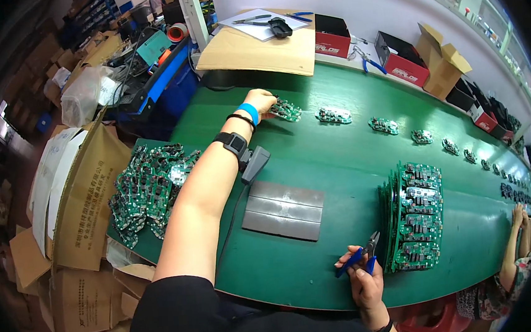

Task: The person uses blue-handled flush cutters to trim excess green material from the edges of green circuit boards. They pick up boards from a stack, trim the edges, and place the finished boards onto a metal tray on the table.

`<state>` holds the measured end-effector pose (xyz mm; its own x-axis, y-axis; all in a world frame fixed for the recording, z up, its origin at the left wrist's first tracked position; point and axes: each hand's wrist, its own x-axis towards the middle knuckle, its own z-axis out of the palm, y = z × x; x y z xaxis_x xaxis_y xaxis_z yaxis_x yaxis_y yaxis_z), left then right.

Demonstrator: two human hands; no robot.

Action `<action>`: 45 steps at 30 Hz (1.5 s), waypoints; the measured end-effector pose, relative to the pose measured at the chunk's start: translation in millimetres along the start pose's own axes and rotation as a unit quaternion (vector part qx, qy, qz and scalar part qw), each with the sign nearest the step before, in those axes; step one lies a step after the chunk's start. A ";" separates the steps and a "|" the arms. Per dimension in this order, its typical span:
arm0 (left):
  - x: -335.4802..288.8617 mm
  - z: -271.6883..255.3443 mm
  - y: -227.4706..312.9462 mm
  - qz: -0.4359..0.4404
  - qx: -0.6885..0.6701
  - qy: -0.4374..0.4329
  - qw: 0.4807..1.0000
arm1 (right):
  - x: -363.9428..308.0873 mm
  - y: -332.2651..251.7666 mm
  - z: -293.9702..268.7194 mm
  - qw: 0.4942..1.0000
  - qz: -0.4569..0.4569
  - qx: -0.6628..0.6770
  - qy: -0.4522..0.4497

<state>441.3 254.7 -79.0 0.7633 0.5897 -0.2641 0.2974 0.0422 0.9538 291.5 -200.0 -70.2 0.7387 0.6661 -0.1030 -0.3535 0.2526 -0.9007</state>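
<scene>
At grn bench (352,159) | L fingers (264,95) pinching PCB (288,110) | R fingers (365,281) gripping pliers (351,261) | ctns (87,199) (brown) at L

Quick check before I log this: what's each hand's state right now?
Left hand: fingers curled at a green circuit board; grip cannot be told.
Right hand: closed around blue-handled cutters.

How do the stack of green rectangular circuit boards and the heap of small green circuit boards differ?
The stack of green rectangular circuit boards is roughly aligned; the heap of small green circuit boards lies jumbled. The stack's boards look larger than the heap's. Both show green and black.
</scene>
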 end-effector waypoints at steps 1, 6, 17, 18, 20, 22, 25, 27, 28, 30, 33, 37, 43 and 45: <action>1.2 2.3 1.4 0.023 0.019 0.006 1.000 | -0.2 0.8 -2.2 1.000 -0.002 0.004 -0.010; -0.2 -11.4 18.7 0.105 0.151 0.057 0.981 | -1.9 -0.4 -0.4 1.000 0.003 -0.002 0.012; 43.7 -109.3 -37.2 0.138 0.367 0.255 0.884 | -1.4 1.6 -4.4 1.000 0.007 0.004 -0.015; 31.6 -97.9 -25.3 0.110 0.403 0.259 0.871 | -2.1 1.8 -4.4 1.000 0.005 0.003 -0.013; -3.9 -59.4 3.7 0.098 0.480 0.255 0.834 | -3.8 1.6 -5.0 1.000 0.003 -0.004 -0.005; -1.9 -49.9 4.8 0.201 0.511 0.150 0.822 | -2.7 0.5 -4.1 1.000 0.001 -0.009 -0.013; -11.8 -5.8 0.6 0.271 0.553 0.005 0.787 | -2.0 -0.1 -4.5 1.000 -0.004 -0.010 -0.017; -16.4 15.6 -3.8 0.290 0.572 0.006 0.767 | -1.3 -0.2 -3.6 1.000 -0.004 -0.006 -0.014; -18.6 21.4 0.6 0.261 0.587 -0.007 0.766 | -1.1 -0.3 -3.0 1.000 -0.004 -0.004 -0.014; -23.3 31.1 6.0 0.220 0.618 0.006 0.754 | -1.7 0.3 -2.2 1.000 -0.002 -0.008 -0.008; -33.1 36.2 5.7 0.230 0.612 0.041 0.755 | -1.5 0.7 -1.9 1.000 -0.010 -0.009 -0.009; -48.1 8.5 21.7 0.210 0.549 0.122 0.800 | -1.0 1.5 0.2 1.000 -0.017 -0.022 -0.003; -67.2 -47.1 15.4 0.005 0.581 0.087 0.809 | -1.7 -2.2 1.7 0.998 -0.031 -0.058 -0.024; -85.7 -35.9 17.5 0.107 0.578 0.135 0.797 | -3.6 2.1 -2.8 0.996 -0.038 -0.059 -0.051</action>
<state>360.6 233.8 -34.5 0.7630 0.6420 0.0758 0.6260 -0.7630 0.1613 289.8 -203.8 -72.9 0.6961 0.7179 0.0049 -0.2254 0.2249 -0.9479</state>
